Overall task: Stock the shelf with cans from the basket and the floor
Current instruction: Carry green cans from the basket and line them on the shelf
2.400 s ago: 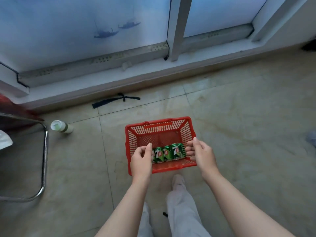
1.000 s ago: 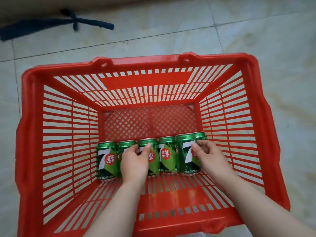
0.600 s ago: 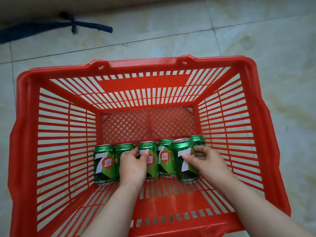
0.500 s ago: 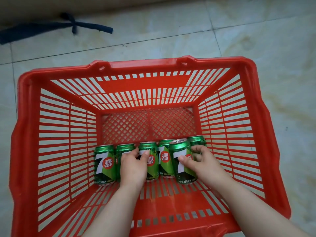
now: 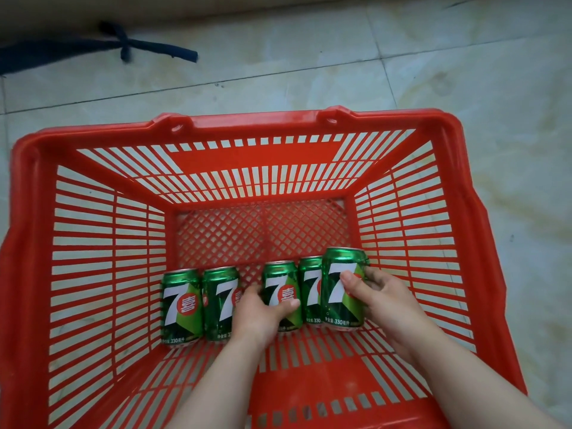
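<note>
A red plastic basket (image 5: pixel 93 140) stands on the tiled floor below me. Several green 7-Up cans form a row on its mesh bottom. My left hand (image 5: pixel 263 314) grips the middle can (image 5: pixel 280 283), thumb across its label. My right hand (image 5: pixel 380 301) grips the rightmost can (image 5: pixel 339 292), which sits higher and nearer than its neighbours. Two cans (image 5: pixel 181 308) stand untouched at the left of the row, and another (image 5: pixel 311 289) stands between my two hands. A small gap shows left of the middle can.
Pale marble-look floor tiles (image 5: pixel 464 72) surround the basket. A dark blue strap (image 5: pixel 123 46) lies on the floor at the upper left, beside a low beige ledge (image 5: pixel 216 4). No shelf is in view.
My right hand has lifted the rightmost can up and toward me. My left hand has closed round the middle can and shifted it right, opening a gap. The camera has drawn back a little.
</note>
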`<state>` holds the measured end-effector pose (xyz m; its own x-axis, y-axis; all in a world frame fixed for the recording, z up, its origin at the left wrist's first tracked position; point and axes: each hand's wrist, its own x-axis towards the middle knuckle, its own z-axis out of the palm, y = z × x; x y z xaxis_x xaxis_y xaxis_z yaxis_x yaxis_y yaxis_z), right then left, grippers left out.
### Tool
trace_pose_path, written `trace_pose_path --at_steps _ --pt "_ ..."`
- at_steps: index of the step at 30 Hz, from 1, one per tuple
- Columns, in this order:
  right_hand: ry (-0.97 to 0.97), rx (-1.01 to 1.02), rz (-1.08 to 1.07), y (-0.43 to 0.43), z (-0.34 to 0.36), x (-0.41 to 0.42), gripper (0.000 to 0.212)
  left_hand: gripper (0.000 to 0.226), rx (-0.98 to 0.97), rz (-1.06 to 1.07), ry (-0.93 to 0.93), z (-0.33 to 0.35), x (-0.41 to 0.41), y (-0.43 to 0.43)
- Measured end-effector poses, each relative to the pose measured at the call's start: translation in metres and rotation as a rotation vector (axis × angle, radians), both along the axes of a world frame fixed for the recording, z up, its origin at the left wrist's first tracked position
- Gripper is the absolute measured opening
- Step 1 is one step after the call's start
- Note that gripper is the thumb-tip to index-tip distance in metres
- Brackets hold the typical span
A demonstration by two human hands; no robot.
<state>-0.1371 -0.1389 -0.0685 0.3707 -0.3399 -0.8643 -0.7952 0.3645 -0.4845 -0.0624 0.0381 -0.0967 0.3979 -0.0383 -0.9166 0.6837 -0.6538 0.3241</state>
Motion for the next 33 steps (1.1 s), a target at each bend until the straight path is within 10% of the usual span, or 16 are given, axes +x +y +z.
trace_pose_path --at_steps 16,23,33 --pt "-0.030 0.026 -0.050 -0.016 0.026 -0.002 0.070 0.037 -0.114 0.254 0.084 0.033 0.023 0.005" --pt "-0.103 0.026 -0.037 -0.018 0.111 0.027 0.035 0.043 -0.204 0.281 -0.008 0.135 0.058 0.014" --pt "-0.246 -0.004 0.026 -0.023 0.297 0.082 0.044 0.067 -0.402 0.272 -0.090 0.344 0.100 0.004"
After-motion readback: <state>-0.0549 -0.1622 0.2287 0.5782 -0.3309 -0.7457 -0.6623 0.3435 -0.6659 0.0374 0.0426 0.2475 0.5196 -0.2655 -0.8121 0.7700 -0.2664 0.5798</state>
